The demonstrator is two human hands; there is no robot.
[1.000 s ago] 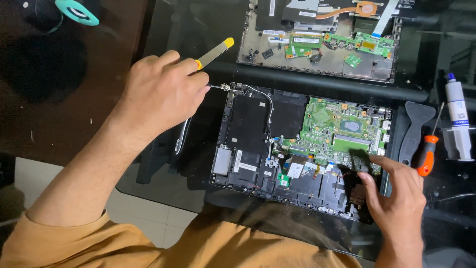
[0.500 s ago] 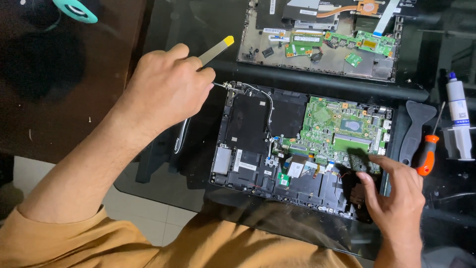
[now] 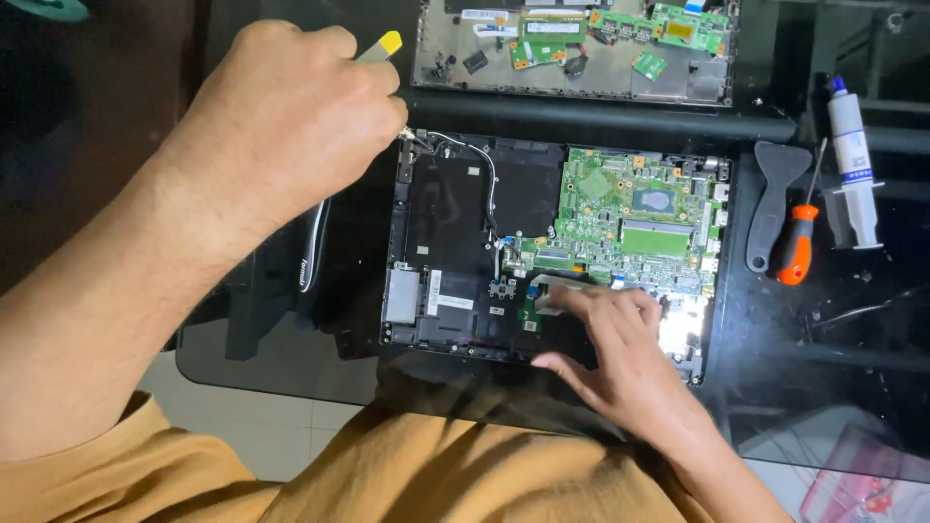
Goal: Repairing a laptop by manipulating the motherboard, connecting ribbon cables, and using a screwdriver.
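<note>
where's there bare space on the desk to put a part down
Bare glass lies below the orange screwdriver and syringe, right of the open laptop. The laptop's left is crowded by the left hand and a dark case; the right hand covers its lower edge.

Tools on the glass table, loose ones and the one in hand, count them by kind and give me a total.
Screwdriver, orange handle: 1
Black pry scraper: 1
Paste syringe: 1
Yellow-tipped tool in the left hand: 1
Total: 4
</note>
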